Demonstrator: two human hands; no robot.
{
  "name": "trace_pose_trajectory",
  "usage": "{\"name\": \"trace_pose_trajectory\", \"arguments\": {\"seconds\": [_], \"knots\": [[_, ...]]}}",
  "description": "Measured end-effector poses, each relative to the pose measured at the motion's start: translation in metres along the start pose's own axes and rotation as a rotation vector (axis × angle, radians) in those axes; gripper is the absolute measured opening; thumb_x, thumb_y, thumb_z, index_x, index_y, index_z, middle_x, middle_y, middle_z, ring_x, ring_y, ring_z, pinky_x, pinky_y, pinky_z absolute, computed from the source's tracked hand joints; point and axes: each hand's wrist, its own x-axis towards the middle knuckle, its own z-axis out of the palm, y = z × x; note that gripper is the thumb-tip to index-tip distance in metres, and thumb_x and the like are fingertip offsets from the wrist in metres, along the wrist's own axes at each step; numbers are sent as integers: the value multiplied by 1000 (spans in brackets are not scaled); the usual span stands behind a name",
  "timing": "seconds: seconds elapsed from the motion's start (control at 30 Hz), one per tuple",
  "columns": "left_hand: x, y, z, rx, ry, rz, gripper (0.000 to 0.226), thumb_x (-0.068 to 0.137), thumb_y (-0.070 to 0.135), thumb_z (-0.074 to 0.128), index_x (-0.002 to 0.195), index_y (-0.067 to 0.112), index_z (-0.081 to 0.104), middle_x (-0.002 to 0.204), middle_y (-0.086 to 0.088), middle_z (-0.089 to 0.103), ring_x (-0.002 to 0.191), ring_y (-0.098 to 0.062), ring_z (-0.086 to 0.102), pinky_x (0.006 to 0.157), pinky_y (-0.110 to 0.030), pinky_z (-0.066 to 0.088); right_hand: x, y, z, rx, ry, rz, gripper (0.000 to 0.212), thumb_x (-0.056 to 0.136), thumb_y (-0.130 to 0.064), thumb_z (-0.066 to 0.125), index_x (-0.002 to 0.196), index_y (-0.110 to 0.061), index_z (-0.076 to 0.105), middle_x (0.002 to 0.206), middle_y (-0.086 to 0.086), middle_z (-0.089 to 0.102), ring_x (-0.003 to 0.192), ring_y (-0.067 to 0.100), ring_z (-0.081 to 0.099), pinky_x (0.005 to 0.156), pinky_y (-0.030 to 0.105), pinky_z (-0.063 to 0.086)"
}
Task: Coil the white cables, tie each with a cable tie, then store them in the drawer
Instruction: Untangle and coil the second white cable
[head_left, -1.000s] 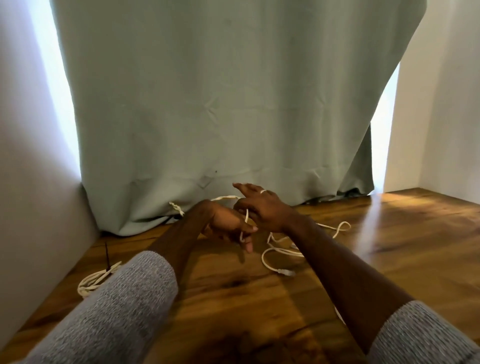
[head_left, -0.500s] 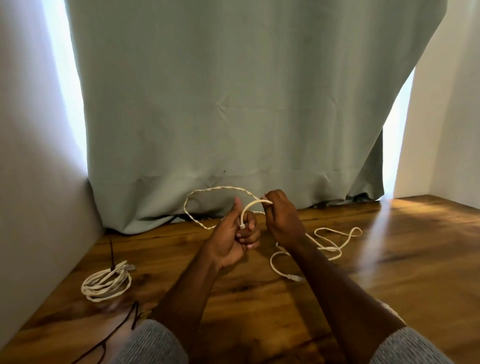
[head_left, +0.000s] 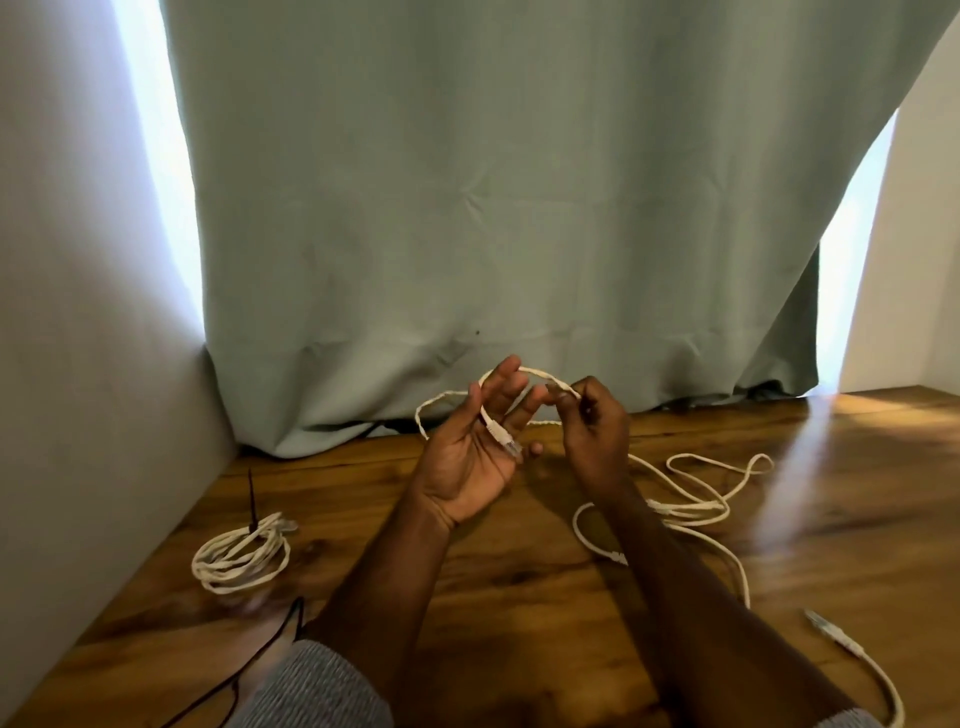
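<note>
Nearest, at 5 o'clock: loose plug end (head_left: 826, 625) of a white cable lying on the wooden floor (head_left: 519, 571), lead running off the bottom edge. At 7 o'clock: grey sleeve (head_left: 317, 686) with a thin black cable tie (head_left: 260, 654) lying just beside it. Further out at 8 o'clock: coiled cable (head_left: 241, 556), already bound by a black tie (head_left: 253, 501) whose tail sticks upright, well apart from both hands. At 3 o'clock, mid-distance: uncoiled slack (head_left: 696, 506) of the white cable (head_left: 524, 370) sprawled in loose loops on the floor, passing behind the right forearm. Centre, raised above the floor: left hand (head_left: 467, 467) palm up, fingers spread fairly wide and relaxed, connector (head_left: 506, 441) resting across the palm and fingers, cable running up between the fingers. Right hand (head_left: 592, 436) just beside it at 2 o'clock, fingers curled narrow, pinching the same cable near its fingertips. Short arc of cable bridging the two hands over the top. Another loop hanging out at 10 o'clock from the left hand, down toward the floor by the curtain hem. Farthest, 12 o'clock: pale green curtain (head_left: 519, 208) touching the floor, grey wall (head_left: 78, 312) at 9 o'clock. Drawer not visible.
</note>
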Motion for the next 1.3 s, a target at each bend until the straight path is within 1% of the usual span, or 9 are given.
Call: {"name": "trace_pose_trajectory", "arguments": {"seconds": [0.13,0.27,0.5,0.6,0.7,0.8,1.0,1.13,1.3], "knots": [[2,5,7,-143,24,71,43,96,25,52,133,5,59,109,-6,75,102,-17,71,83,-37,56,9,-4,-13,-243,-62,-274,22,105,-30,52,92,-15,62,73,-8,54,65,5,47,57,16,34],[-3,9,6,-72,38,105,40,91,19,62,126,-1,62,80,1,71,63,-7,61,58,-24,46,9,2,-11,-619,-228,-322,38,106,-44,33,102,-17,59,71,-3,55,59,12,45,51,22,23],[-2,20,13,-74,180,200,58,98,36,38,148,7,39,45,4,43,39,-6,34,44,-20,31,-17,16,1,-429,-638,-164,22,95,-60,53,104,-39,56,74,-12,62,67,6,58,60,32,51],[-3,27,10,-78,280,292,56,97,30,42,150,12,38,62,2,62,44,-6,46,48,-20,38,-14,16,-4,-225,-579,-63,20,91,-41,69,75,-35,57,63,-11,58,59,8,53,56,36,46],[-3,34,7,-196,267,348,49,101,20,39,150,20,39,124,-10,68,94,-21,73,71,-29,59,-11,14,-9,-211,-543,-31,19,102,-37,55,88,-28,65,69,-4,63,64,14,58,59,40,48],[0,38,3,-195,342,361,46,104,19,37,150,21,38,144,-12,54,121,-29,62,88,-38,58,-14,12,-9,-547,-673,-136,32,105,-50,38,105,-32,65,86,-2,69,78,16,62,68,35,49],[3,29,-18,93,507,382,47,102,16,42,149,20,38,151,-2,46,130,-25,54,103,-40,46,-13,-12,1,-704,-929,-343,38,101,-50,49,123,-26,69,98,0,74,82,16,61,71,26,38],[3,9,-40,848,544,252,49,104,21,43,152,20,33,152,7,40,128,-9,50,99,-24,47,-14,-15,0,-717,-960,-356,26,91,-40,59,96,-20,74,80,2,72,72,21,62,62,24,41],[-15,-16,-61,1219,375,-32,23,104,31,47,104,14,61,72,-3,67,59,-17,62,58,-36,49,-8,-14,-13,-598,-583,-434,22,83,-41,63,83,-22,75,74,0,72,66,19,65,59,26,46]]}}
